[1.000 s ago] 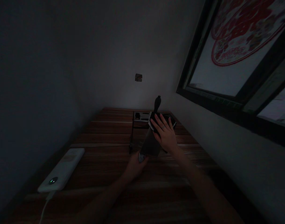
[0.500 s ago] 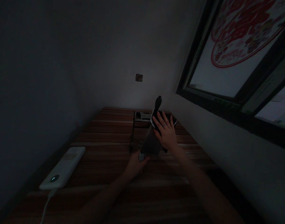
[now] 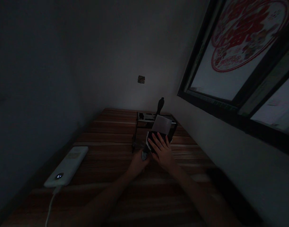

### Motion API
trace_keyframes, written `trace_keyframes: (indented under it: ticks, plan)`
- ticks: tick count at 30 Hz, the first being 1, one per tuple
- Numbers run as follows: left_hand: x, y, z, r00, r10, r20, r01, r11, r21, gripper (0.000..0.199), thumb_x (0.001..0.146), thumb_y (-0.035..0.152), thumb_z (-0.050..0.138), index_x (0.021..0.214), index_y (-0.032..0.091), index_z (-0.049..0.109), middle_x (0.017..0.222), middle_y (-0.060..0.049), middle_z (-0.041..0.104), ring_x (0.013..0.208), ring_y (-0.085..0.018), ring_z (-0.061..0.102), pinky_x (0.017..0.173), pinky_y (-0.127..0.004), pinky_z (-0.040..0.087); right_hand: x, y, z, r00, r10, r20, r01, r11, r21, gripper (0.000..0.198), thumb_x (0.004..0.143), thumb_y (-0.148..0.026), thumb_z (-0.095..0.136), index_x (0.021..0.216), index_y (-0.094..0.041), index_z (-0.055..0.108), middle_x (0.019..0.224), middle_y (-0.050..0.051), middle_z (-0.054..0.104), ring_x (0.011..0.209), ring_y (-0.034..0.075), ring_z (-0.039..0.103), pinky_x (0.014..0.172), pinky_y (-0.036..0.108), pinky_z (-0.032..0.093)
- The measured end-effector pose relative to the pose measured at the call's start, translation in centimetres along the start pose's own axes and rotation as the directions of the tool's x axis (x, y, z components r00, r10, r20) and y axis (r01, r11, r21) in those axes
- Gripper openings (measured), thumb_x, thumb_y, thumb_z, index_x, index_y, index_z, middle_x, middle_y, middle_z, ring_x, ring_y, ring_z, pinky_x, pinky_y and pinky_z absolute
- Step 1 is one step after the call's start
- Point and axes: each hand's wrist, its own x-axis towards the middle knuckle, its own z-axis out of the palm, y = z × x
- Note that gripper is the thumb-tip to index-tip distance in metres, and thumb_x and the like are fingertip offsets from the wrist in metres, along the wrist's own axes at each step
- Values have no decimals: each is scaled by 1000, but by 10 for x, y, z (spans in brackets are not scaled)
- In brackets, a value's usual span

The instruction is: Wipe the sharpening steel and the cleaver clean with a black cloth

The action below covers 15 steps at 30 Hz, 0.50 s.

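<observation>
A cleaver (image 3: pixel 162 125) with a broad pale blade slants up and away from me over the table. My left hand (image 3: pixel 137 165) is closed around its handle, at the blade's lower left end. Against the blade's lower part my right hand (image 3: pixel 162 152) presses a dark cloth with a white edge (image 3: pixel 149 137), its fingers laid over the cloth. Just behind the blade is a knife rack (image 3: pixel 146 117) with slots in its top. A black handle (image 3: pixel 160 103) sticks up from the rack. The dim light hides finer detail.
A white power bank (image 3: pixel 68 164) with a lit display and a white cable (image 3: pixel 50 205) lies on the wood-grain table (image 3: pixel 106 138) at left. A long dark object (image 3: pixel 231 192) lies along the right side. Walls enclose the table; a dark-framed window (image 3: pixel 215 101) is at right.
My right hand and the cloth have slid down the blade toward the handle, uncovering the blade's upper part. My left hand keeps its grip. The view has shifted slightly.
</observation>
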Motion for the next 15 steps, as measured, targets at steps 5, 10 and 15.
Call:
trace_keyframes:
  ticks: [5, 10, 15]
  plan:
    - [2, -13, 1, 998, 50, 23, -48, 996, -80, 44, 61, 9, 52, 104, 12, 51, 100, -8, 62, 89, -18, 57, 82, -30, 43, -14, -16, 4, 998, -44, 47, 44, 999, 17, 56, 80, -28, 43, 133, -23, 25, 140, 4, 25, 130, 25, 12, 101, 54, 14]
    - [2, -17, 1, 996, 71, 59, -59, 982, -179, 45, 60, 11, 52, 105, 12, 52, 108, -11, 59, 95, -21, 56, 84, -34, 44, -24, -26, 12, 994, -91, 59, 88, 995, 47, 57, 79, -23, 41, 133, -22, 24, 140, 3, 25, 130, 25, 13, 102, 53, 12]
    - [1, -12, 0, 994, 96, 55, -85, 982, -171, 43, 62, 11, 52, 105, 12, 53, 106, -11, 61, 93, -20, 57, 83, -32, 44, -26, -26, 15, 993, -98, 66, 94, 994, 64, 56, 80, -23, 39, 133, -21, 24, 140, 3, 24, 130, 25, 13, 102, 53, 12]
